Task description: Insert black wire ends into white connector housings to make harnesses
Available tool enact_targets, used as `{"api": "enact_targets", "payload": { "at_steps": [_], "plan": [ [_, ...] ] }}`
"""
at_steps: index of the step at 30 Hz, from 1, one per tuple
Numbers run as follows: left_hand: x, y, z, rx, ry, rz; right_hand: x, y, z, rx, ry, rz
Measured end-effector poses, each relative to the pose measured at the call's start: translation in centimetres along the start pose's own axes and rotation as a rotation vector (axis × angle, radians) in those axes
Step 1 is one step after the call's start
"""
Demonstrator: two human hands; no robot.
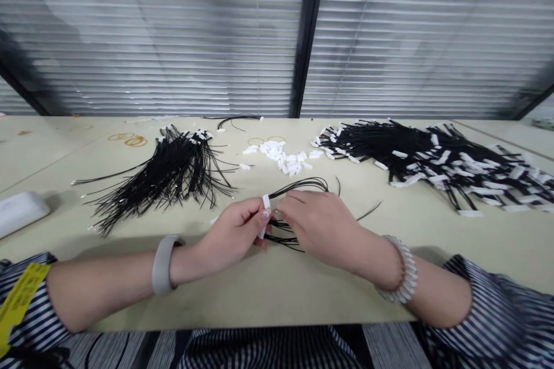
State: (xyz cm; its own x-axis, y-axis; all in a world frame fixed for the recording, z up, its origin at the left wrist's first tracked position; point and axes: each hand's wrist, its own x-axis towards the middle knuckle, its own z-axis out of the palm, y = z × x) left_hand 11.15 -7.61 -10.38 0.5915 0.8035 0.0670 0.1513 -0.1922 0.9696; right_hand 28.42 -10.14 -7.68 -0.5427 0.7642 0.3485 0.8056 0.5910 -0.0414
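Between thumb and fingers, my left hand (236,229) holds a long white connector (266,202) upright near the middle of the table. Several thin black wires (288,240) run rightward from the connector, some looping above and some passing below my right hand. My right hand (322,225) is closed with its fingertips pinched at the connector's right side, on the black wires; the exact tips are partly hidden. Just beyond my hands lies a pile of small white connectors (285,157).
A bundle of black wires (164,170) lies at the back left; a larger bundle with white connectors (415,153) spreads across the right. Rubber bands (135,140) and a white object (21,213) are on the left. Window blinds stand behind the table (255,300).
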Motion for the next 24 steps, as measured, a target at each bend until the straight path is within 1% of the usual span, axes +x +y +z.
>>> {"api": "enact_targets", "payload": {
  "at_steps": [5, 7, 11, 13, 16, 19, 21, 24],
  "plan": [
    [-0.5, 0.0, -0.1, 0.199, 0.003, 0.084, 0.2, 0.2, -0.6, 0.380, -0.139, 0.024],
    [-0.6, 0.1, 0.0, 0.240, -0.022, 0.091, 0.2, 0.3, -0.8, 0.449, -0.159, 0.018],
    [-0.6, 0.2, 0.1, 0.217, -0.056, 0.095, 0.1, 0.2, -0.7, 0.392, -0.115, -0.035],
    [-0.5, 0.2, 0.1, 0.191, -0.060, 0.097, 0.0, 0.2, -0.5, 0.362, -0.087, -0.039],
    [-0.4, 0.1, 0.0, 0.126, -0.033, 0.062, -0.2, 0.2, -0.1, 0.309, 0.004, -0.022],
    [-0.3, -0.1, -0.1, 0.020, -0.024, 0.015, -0.5, 0.4, 0.0, 0.246, 0.098, -0.057],
    [-0.2, -0.2, -0.1, -0.029, -0.030, 0.000, -0.7, 0.6, 0.1, 0.170, 0.125, -0.096],
    [-0.2, -0.2, 0.0, -0.058, -0.021, -0.023, -0.8, 0.9, 0.1, 0.024, 0.131, -0.150]
  ]
}}
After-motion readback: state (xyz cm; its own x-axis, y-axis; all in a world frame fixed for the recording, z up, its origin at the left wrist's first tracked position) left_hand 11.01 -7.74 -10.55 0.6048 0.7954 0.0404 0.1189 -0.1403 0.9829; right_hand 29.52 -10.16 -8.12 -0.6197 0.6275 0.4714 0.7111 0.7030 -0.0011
